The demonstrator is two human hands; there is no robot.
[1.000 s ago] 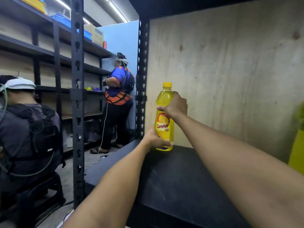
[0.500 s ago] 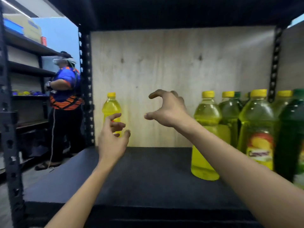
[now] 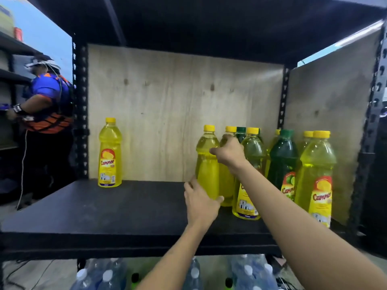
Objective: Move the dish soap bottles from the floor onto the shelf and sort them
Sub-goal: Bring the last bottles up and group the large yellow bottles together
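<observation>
A lone yellow dish soap bottle (image 3: 109,155) stands upright at the back left of the black shelf board (image 3: 104,208). On the right stands a cluster of several yellow bottles and dark green bottles (image 3: 282,160). My left hand (image 3: 200,204) cups the base of the cluster's leftmost yellow bottle (image 3: 206,164). My right hand (image 3: 229,153) grips the same bottle at its shoulder, thumb on its front. A labelled yellow bottle (image 3: 318,164) stands nearest at the right.
Plywood panels close the shelf's back and right side (image 3: 326,126). A perforated black post (image 3: 80,114) marks the left corner. Another person (image 3: 48,101) stands at the neighbouring rack to the left. Clear water bottles (image 3: 104,277) sit below the shelf.
Both hands let go of the lone yellow bottle at the left, moved right across the shelf, and closed on the leftmost yellow bottle of the cluster. The view turned right.
</observation>
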